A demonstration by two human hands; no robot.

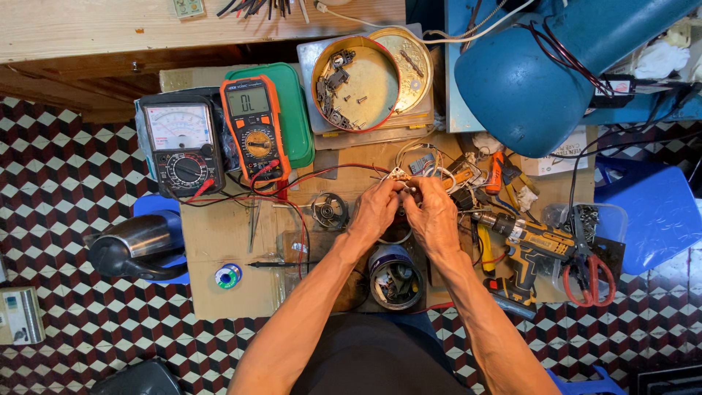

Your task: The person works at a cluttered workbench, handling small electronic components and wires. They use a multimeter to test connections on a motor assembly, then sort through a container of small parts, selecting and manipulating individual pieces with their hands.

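At the far left a shiny black and chrome kettle-like vessel [135, 247] lies on its side half over the edge of the brown cardboard-covered tabletop [219, 234], above the chequered tile floor [58, 183]. Next come a black analogue meter with a white dial [180, 145] and an orange-cased digital multimeter [253, 126], the second resting on a flat green plastic lid [296, 110]; their red and black leads trail across the cardboard. A small spool of solder [228, 276] sits near the front edge.

Further along, a round gold tin [357, 83] holds dark metal scraps and screws, and its lid [409, 57] beside it carries a few small bits. Below, an open round can [395, 276] close to the body is full of small metal parts.

The left hand [374, 212] and right hand [433, 218] meet at the middle, both in a closed pinch grip on a small wired electrical part [401, 177] held just above the tabletop, thin wires looping off behind it.

To the right lie a yellow and black cordless drill [526, 249], red-handled scissors [587, 272] and a clear tub of screws [592, 219]; a big blue cylindrical housing [526, 80] overhangs that crowded side. The open cardboard lies left of the hands.
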